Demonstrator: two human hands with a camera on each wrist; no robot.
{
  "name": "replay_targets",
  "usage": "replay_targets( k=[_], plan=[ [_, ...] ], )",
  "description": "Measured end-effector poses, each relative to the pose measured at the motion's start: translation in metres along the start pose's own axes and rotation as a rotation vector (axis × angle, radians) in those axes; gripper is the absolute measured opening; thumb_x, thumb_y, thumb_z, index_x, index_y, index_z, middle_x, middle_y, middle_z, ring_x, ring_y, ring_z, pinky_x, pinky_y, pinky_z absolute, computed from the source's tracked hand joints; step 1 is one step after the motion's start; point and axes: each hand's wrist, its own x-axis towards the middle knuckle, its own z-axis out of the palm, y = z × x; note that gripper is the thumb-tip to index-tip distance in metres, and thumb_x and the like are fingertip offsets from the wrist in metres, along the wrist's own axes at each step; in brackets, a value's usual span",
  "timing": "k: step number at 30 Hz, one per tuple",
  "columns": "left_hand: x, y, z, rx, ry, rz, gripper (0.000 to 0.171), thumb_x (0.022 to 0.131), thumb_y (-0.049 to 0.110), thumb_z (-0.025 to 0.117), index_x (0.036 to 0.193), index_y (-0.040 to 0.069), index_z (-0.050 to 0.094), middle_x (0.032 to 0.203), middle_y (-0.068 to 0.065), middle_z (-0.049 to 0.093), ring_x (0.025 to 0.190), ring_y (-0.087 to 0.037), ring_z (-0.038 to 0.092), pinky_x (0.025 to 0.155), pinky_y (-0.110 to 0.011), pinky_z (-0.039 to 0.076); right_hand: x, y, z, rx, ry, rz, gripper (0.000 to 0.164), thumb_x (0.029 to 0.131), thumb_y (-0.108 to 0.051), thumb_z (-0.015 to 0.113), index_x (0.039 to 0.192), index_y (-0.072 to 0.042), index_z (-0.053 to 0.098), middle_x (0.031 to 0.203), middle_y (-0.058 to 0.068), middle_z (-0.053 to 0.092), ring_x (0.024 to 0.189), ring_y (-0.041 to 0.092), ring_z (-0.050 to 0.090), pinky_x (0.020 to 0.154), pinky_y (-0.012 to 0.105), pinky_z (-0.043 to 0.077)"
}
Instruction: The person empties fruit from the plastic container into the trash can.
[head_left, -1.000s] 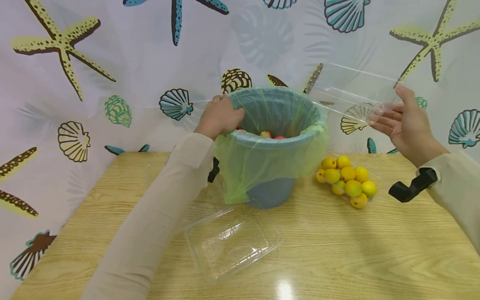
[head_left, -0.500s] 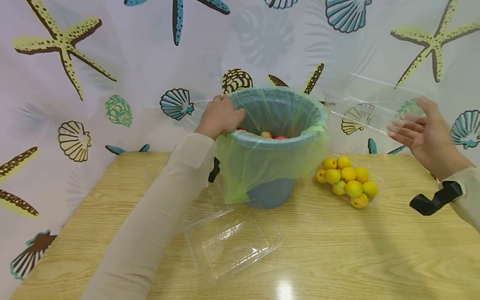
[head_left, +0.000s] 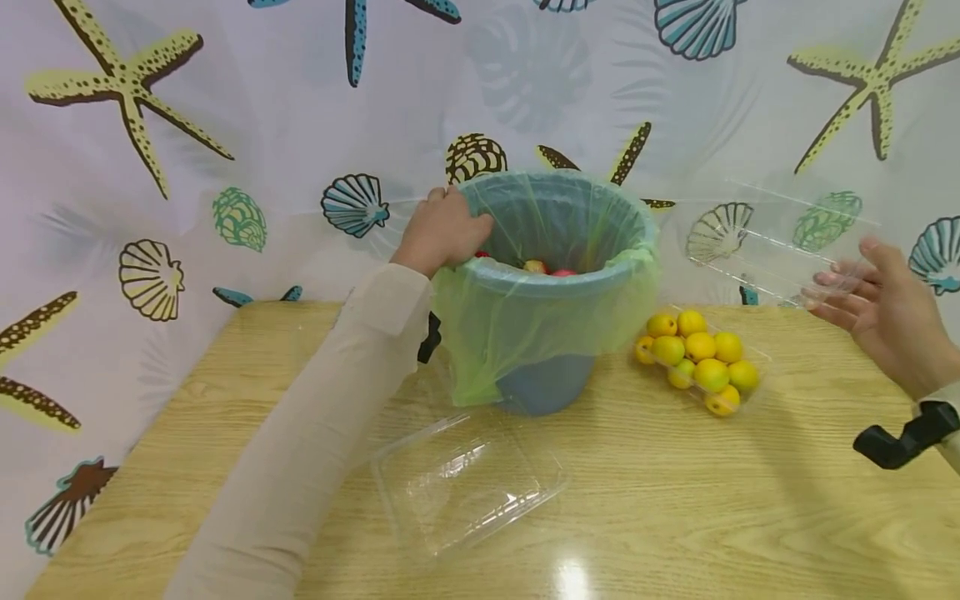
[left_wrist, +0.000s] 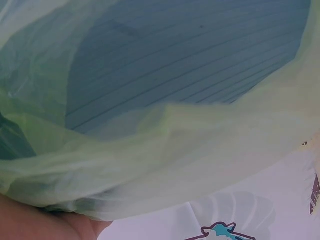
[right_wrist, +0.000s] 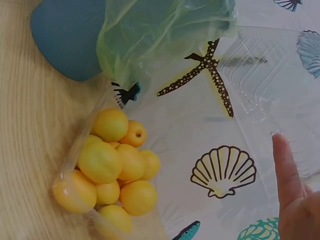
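A blue bucket [head_left: 551, 387], lined with a thin pale green plastic bag [head_left: 480, 342], stands at the back of the table in the head view. My left hand [head_left: 444, 229] grips its left rim through the bag; the fingertips are hidden. Several red and yellow fruits [head_left: 536, 267] lie inside. To the right, my right hand [head_left: 896, 321] holds a clear plastic tray [head_left: 780, 242] in the air by its near end, between thumb and fingers. In the right wrist view that tray [right_wrist: 260, 75] shows ribbed walls and nothing inside it.
Several yellow lemon-like fruits [head_left: 705, 358] sit in a clear container right of the bucket. Another clear plastic container [head_left: 468, 492] lies on the wooden table [head_left: 675, 517] in front. A shell-and-starfish cloth [head_left: 300, 108] hangs behind.
My right hand has moved right and down with the clear tray, away from the bucket. My left hand stays on the rim.
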Motion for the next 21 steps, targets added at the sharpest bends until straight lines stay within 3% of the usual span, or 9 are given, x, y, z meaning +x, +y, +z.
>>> replay_targets(
  k=[2, 9, 17, 19, 20, 21],
  plan=[
    [0.0, -0.001, 0.0, 0.002, 0.001, -0.001, 0.068, 0.102, 0.037, 0.028, 0.151, -0.002, 0.003, 0.159, -0.02, -0.001, 0.146, -0.039, 0.006, 0.118, -0.049, 0.017, -0.004, 0.004, -0.001, 0.028, -0.016, 0.0, 0.029, 0.099, -0.035, 0.049, 0.12, -0.022, 0.034, 0.116, -0.001, 0.039, 0.089, 0.008, 0.062, 0.071, 0.023, 0.056],
    [0.0, -0.002, 0.0, 0.009, 0.0, -0.005, 0.067, 0.102, 0.038, 0.028, 0.151, -0.002, 0.005, 0.159, -0.02, 0.0, 0.146, -0.039, 0.007, 0.118, -0.048, 0.018, -0.015, 0.022, -0.01, 0.118, -0.084, 0.05, 0.022, 0.101, -0.029, 0.045, 0.111, -0.009, 0.044, 0.109, 0.001, 0.049, 0.087, 0.013, 0.068, 0.071, 0.028, 0.058],
    [0.0, 0.001, -0.003, 0.015, -0.001, -0.006, 0.067, 0.102, 0.037, 0.027, 0.152, -0.002, 0.004, 0.159, -0.019, -0.001, 0.146, -0.038, 0.007, 0.118, -0.048, 0.017, -0.026, 0.045, -0.02, 0.168, -0.171, 0.075, 0.021, 0.104, -0.026, 0.036, 0.122, -0.016, 0.033, 0.107, -0.002, 0.055, 0.089, 0.015, 0.069, 0.072, 0.03, 0.058],
    [0.0, 0.002, -0.003, 0.017, -0.003, -0.008, 0.066, 0.102, 0.037, 0.027, 0.152, -0.002, 0.006, 0.16, -0.019, -0.001, 0.146, -0.038, 0.007, 0.118, -0.048, 0.017, -0.03, 0.052, -0.022, 0.137, -0.192, 0.087, 0.03, 0.105, -0.028, 0.033, 0.133, -0.022, 0.028, 0.112, -0.004, 0.051, 0.091, 0.012, 0.068, 0.073, 0.029, 0.058],
    [0.0, 0.002, -0.003, 0.016, -0.004, -0.009, 0.067, 0.102, 0.037, 0.027, 0.152, -0.002, 0.005, 0.16, -0.019, -0.001, 0.146, -0.038, 0.007, 0.118, -0.048, 0.017, -0.032, 0.055, -0.023, 0.107, -0.199, 0.093, 0.038, 0.105, -0.029, 0.032, 0.14, -0.027, 0.02, 0.124, 0.0, 0.048, 0.091, 0.009, 0.067, 0.074, 0.028, 0.058],
    [0.0, 0.002, -0.003, 0.015, -0.006, -0.011, 0.067, 0.102, 0.037, 0.027, 0.152, -0.001, 0.005, 0.16, -0.019, -0.001, 0.146, -0.038, 0.007, 0.118, -0.048, 0.017, -0.033, 0.059, -0.023, 0.089, -0.199, 0.099, 0.038, 0.105, -0.029, 0.032, 0.14, -0.029, 0.019, 0.127, -0.001, 0.044, 0.092, 0.007, 0.067, 0.074, 0.028, 0.058]
  ],
)
